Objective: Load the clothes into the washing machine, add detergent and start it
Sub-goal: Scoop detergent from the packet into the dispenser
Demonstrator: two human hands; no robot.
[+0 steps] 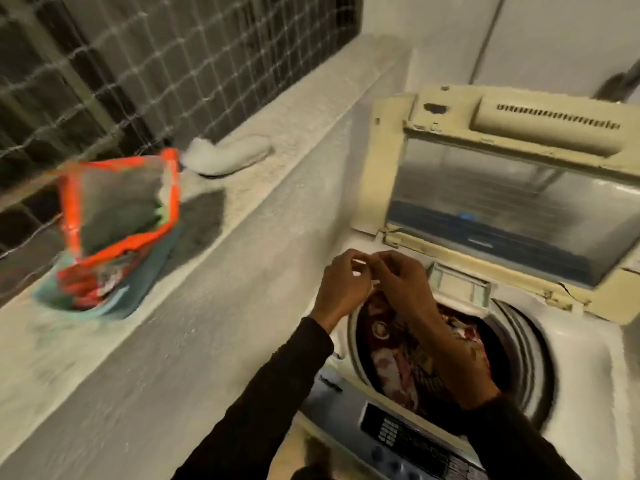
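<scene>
The top-loading washing machine (588,368) stands at the right with its lid (502,216) raised. Red patterned clothes (398,358) fill the drum. My left hand (343,285) and my right hand (403,275) meet fingertip to fingertip above the drum's far left rim, fingers curled and pinched together. A small pale spot shows between the fingertips; blur hides whether anything is held. An opened orange detergent bag (117,216) stands in a teal tub (138,289) on the ledge at the left, away from both hands.
The concrete ledge (242,209) runs along the left under a wire-mesh window (138,64). A white lump (228,155) lies on it behind the bag. The machine's control panel (408,434) is nearest me. A small dispenser tray (457,282) sits at the drum's back rim.
</scene>
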